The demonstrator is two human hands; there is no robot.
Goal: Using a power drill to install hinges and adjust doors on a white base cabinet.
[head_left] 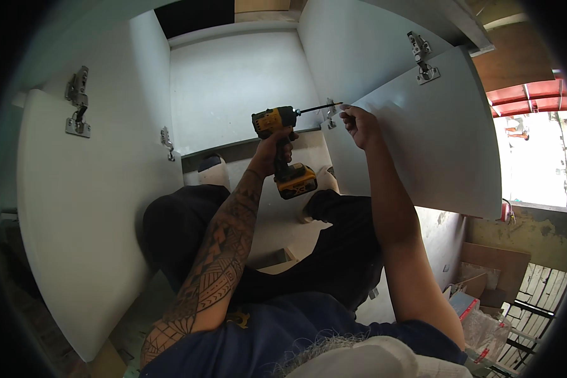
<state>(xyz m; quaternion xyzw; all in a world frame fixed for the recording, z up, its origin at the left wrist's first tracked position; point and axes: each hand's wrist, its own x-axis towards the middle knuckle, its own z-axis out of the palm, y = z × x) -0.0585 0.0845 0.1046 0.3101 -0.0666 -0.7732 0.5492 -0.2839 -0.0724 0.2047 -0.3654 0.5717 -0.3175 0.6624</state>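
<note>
One left door (85, 208) and one right door (441, 138), both white, are standing open on a white cabinet (233, 82), and the work is looking well along, judging by the metal fittings. The upper left hinge (78, 128), the lower left hinge (170, 154) and the upper right hinge (428, 74) are seemingly bridging door and cabinet side, each lying along the edge where its door is meeting the cabinet. What is left is probably centring on the lower right hinge (331, 123), near the inner end of the right door's hinge edge; the bit (315, 108) is crossing in front of it, so whether its screws are in is impossible to tell. The yellow and black drill (269, 119) is hanging in the air before the cabinet's lower front edge, its bit pointing toward the right door. The two hands are keeping apart: the left hand (274, 152) is wrapping round the drill's handle, wrist raised, the forearm slanting up from the lower left. The right hand (361, 128) is curling just beside the bit's tip, close to the right door's inner corner, with the arm extending nearly straight; whether its fingertips are touching the bit or pinching something small is not clear.
</note>
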